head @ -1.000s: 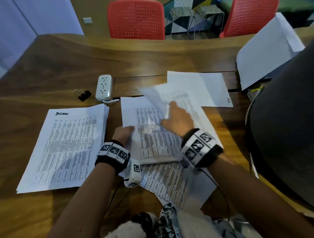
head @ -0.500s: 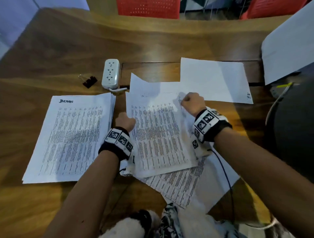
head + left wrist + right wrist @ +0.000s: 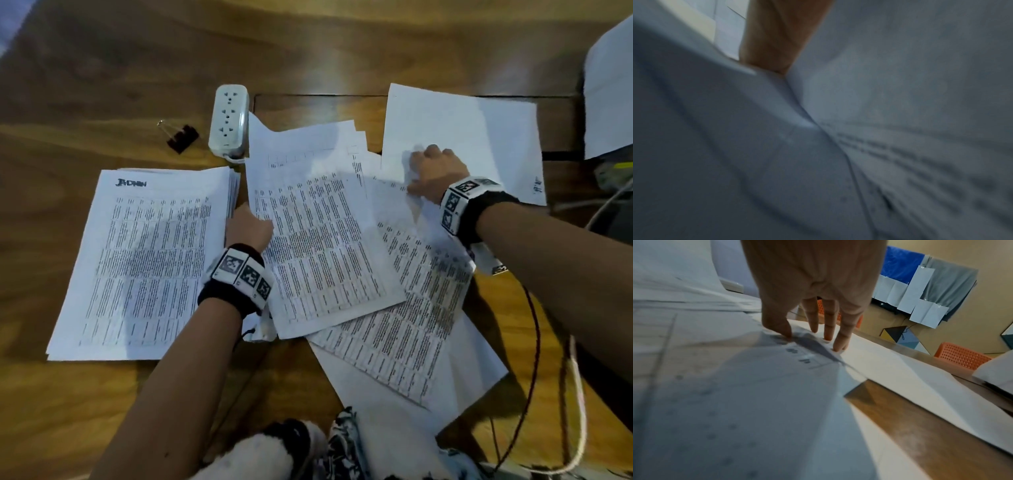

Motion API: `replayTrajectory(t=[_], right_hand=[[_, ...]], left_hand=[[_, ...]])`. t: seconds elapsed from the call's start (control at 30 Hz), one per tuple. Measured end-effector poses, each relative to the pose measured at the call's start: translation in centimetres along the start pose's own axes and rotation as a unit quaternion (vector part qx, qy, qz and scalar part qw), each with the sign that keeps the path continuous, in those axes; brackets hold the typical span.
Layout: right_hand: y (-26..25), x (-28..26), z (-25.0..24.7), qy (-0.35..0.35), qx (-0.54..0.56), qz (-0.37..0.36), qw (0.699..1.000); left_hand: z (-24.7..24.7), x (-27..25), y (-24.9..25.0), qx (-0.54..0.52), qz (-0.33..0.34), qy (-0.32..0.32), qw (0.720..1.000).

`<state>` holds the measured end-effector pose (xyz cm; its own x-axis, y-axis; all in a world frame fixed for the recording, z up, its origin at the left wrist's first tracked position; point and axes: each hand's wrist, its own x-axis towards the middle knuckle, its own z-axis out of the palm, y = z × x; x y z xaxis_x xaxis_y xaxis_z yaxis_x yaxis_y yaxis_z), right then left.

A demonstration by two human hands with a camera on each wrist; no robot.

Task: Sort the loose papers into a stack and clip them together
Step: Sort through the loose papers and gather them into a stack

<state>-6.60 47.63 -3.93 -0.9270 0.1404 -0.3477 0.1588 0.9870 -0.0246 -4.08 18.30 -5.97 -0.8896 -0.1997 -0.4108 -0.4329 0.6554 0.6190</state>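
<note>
A neat stack of printed papers [image 3: 144, 260] lies at the left. Loose printed sheets [image 3: 325, 240] overlap askew in the middle, over a lower skewed sheet [image 3: 411, 329]. My left hand [image 3: 248, 224] holds the left edge of the middle sheets, with its fingers tucked under them; in the left wrist view one finger [image 3: 774, 37] shows between blurred paper. My right hand [image 3: 433, 169] rests with straight fingertips [image 3: 829, 335] and thumb on the top corner of a printed sheet [image 3: 756, 386], beside a blank sheet [image 3: 462, 137]. A black binder clip [image 3: 181, 137] lies apart at the back left.
A white power strip [image 3: 228, 120] sits behind the middle sheets, next to the clip. More white paper [image 3: 609, 102] lies at the far right edge. Cables [image 3: 534, 342] trail by my right forearm. The wooden table [image 3: 102, 85] stretches away behind everything.
My right hand laid the lifted sheet flat on the middle pile, then moved right to a sheet corner by the blank page. My left hand stayed at the pile's left edge.
</note>
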Motion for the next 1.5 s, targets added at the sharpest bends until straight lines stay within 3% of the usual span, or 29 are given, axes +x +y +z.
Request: replayTrajectory(t=[0.2, 0.3, 0.37, 0.43, 0.6, 0.7, 0.8, 0.83, 0.9, 1.0, 1.03, 1.13, 1.17, 1.2, 1.27, 1.3, 1.37, 1.43, 1.5], right_hand=[[-0.3, 0.1, -0.3, 0.029, -0.007, -0.008, 1.0], [-0.5, -0.7, -0.8, 0.066, 0.068, 0.032, 0.995], [-1.0, -1.2, -1.6, 0.131, 0.128, 0.042, 0.982], [-2.0, -2.0, -2.8, 0.203, 0.119, -0.006, 0.972], [-3.4, -5.9, -8.2, 0.352, -0.033, -0.1, 0.93], [-4.4, -7.7, -10.1, 0.394, -0.08, -0.239, 0.884], [-6.5, -8.8, -8.7, 0.401, -0.092, -0.401, 0.819], [-7.1, -9.1, -7.4, 0.389, -0.083, -0.441, 0.805], [-8.3, -10.4, -4.8, 0.321, -0.097, -0.481, 0.81], [-9.5, -12.5, -1.1, 0.16, -0.067, -0.426, 0.888], [-9.8, -13.2, 0.3, 0.119, -0.038, -0.431, 0.894], [-10.6, -14.4, 4.2, -0.006, 0.019, -0.493, 0.87], [-10.6, -14.6, 4.9, -0.026, 0.052, -0.48, 0.876], [-10.6, -14.8, 5.5, 0.0, 0.091, -0.443, 0.892], [-10.0, -15.6, 5.1, 0.007, 0.207, -0.318, 0.925], [-9.3, -15.5, 4.8, 0.012, 0.288, -0.246, 0.925], [-6.5, -15.1, 4.6, 0.077, 0.396, -0.074, 0.912], [-2.9, -14.2, 4.8, 0.112, 0.359, 0.156, 0.913], [-0.4, -14.3, 5.0, 0.049, 0.315, 0.346, 0.882]], left_hand=[[-0.3, -0.9, 0.4, -0.018, 0.003, 0.004, 1.0], [-0.5, -1.5, 0.5, -0.019, 0.002, 0.0, 1.0], [-0.6, -1.9, 0.6, -0.027, 0.007, -0.001, 1.0], [-0.8, -2.3, 0.6, -0.034, 0.005, -0.008, 0.999], [-0.8, -2.6, -0.3, -0.04, -0.001, -0.039, 0.998], [-0.6, -3.1, -0.5, -0.074, -0.007, -0.064, 0.995], [-0.3, -4.6, 0.2, -0.092, -0.002, -0.098, 0.991], [-0.1, -5.0, 0.4, -0.119, -0.002, -0.107, 0.987], [0.0, -5.7, 0.8, -0.176, -0.016, -0.11, 0.978], [0.3, -5.0, 0.3, -0.206, -0.07, -0.119, 0.969], [0.3, -4.8, 0.0, -0.215, -0.084, -0.134, 0.964], [2.4, -1.5, -2.9, -0.275, -0.093, -0.183, 0.939], [2.4, -2.4, -2.4, -0.265, -0.099, -0.192, 0.94], [2.3, -3.0, -2.0, -0.245, -0.089, -0.178, 0.949], [1.8, -4.9, -0.7, -0.178, -0.05, -0.135, 0.973], [1.8, -5.3, -0.5, -0.142, -0.035, -0.109, 0.983], [2.1, -5.8, -0.3, -0.088, -0.018, -0.085, 0.992], [2.4, -6.6, 0.5, -0.059, 0.008, -0.075, 0.995], [3.0, -7.3, 1.1, -0.009, 0.025, -0.08, 0.996]])
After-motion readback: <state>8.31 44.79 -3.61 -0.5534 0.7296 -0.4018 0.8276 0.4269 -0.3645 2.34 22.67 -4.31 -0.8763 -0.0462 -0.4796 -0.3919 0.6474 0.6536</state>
